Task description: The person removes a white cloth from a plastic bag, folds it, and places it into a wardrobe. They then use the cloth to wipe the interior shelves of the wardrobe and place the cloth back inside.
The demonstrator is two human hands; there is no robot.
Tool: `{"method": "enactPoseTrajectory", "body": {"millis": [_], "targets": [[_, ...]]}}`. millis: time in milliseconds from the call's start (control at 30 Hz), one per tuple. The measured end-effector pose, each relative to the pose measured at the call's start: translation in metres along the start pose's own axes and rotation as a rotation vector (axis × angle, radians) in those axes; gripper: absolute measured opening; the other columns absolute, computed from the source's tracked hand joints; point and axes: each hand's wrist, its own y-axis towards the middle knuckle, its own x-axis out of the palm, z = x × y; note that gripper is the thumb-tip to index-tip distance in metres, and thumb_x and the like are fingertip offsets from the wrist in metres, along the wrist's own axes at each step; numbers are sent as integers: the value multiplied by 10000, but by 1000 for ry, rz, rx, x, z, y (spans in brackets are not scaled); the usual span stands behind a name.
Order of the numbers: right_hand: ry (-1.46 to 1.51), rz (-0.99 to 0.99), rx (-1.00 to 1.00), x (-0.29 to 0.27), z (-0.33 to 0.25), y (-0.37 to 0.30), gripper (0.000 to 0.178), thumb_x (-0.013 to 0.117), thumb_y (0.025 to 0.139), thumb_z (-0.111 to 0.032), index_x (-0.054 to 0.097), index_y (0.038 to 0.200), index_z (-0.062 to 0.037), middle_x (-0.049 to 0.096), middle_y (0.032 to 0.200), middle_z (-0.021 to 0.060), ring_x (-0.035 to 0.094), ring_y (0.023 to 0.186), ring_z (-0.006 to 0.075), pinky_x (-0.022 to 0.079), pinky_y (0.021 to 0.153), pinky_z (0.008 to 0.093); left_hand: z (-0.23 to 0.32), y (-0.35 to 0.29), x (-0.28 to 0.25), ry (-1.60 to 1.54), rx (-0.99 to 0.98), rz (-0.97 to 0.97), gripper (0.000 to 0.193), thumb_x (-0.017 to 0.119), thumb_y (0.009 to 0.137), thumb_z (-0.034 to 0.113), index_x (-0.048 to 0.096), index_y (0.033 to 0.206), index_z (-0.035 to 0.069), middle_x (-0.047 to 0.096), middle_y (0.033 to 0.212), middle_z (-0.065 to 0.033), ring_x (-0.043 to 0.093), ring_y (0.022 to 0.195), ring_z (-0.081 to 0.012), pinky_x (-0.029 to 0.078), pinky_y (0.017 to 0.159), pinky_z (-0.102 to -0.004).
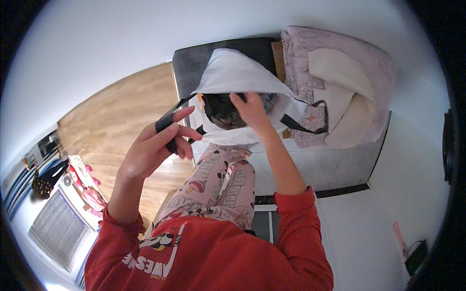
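A white bag (233, 72) with black straps stands with its mouth spread wide in front of me. Inside it lies dark, crumpled stuff, perhaps clothing (225, 111), with a small orange patch at its left side. My left hand (162, 138) has the bag's left black strap (165, 127) looped through its fingers, left of the opening. My right hand (250, 107) reaches into the mouth, fingers down on the dark contents; its fingertips are partly hidden. The right strap (303, 125) hangs loose at the bag's right side.
Behind the bag is a dark grey padded surface (189, 63). To the right lie a folded pinkish patterned quilt (301, 48) and cream cloth (340, 70) on a light grey base (335, 167). Wooden floor (116, 111) stretches left, with a white-framed window (63, 228) farther off.
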Motion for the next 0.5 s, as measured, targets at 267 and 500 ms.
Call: {"method": "enactPoseTrajectory", "body": {"millis": [267,500], "targets": [[-940,730,-250,-82,-71,-41,339,577,718,-56,500,1045,-13,522,1036,164,488,995,317,379,844,416,0,9,-30,-33,29,106,428,368,928,175,302,1310,-6,609,944,-151,556,634,-153,428,598,-258],[140,366,280,-127,-46,-53,261,567,810,-126,456,1007,5,586,703,90,556,576,134,453,536,279,4,11,-29,-29,34,81,401,366,930,203,362,1271,-9,605,935,-147,571,668,-174,442,626,-267]]}}
